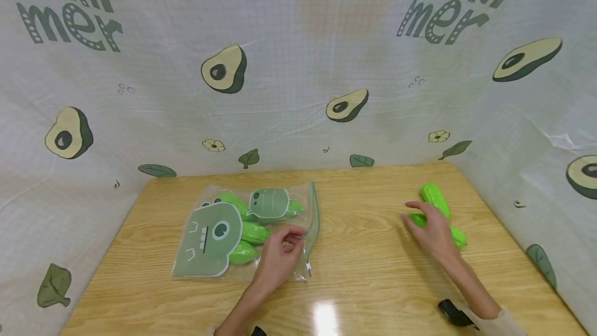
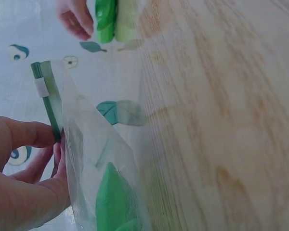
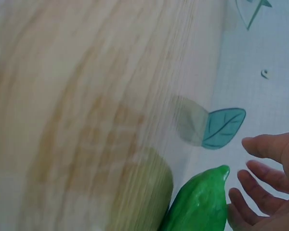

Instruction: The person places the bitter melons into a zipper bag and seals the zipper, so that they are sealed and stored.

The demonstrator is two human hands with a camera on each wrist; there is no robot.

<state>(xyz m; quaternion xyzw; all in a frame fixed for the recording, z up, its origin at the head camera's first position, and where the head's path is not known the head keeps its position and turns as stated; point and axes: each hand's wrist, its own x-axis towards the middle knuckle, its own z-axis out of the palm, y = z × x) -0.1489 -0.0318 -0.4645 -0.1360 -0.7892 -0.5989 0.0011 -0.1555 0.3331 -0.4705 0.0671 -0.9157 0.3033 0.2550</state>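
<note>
Our left hand (image 1: 280, 254) pinches the bag (image 1: 201, 247) by its right edge, presumably steadying it; our right hand (image 1: 435, 235) spreads fingers wide beside loose vegetables (image 1: 435, 197), likely for grasping.

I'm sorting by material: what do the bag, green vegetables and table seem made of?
Bag: probably thin, clear, printed plastic film; contents show through. Green vegetables: possibly plastic or foam, glossy, judging by bright highlights. Table: wood or wood-look laminate, shiny, showing grain and a reflection.

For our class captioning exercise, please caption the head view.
Left grip holding a printed zip bag of green vegetables; right grip, open, near two more.
</note>
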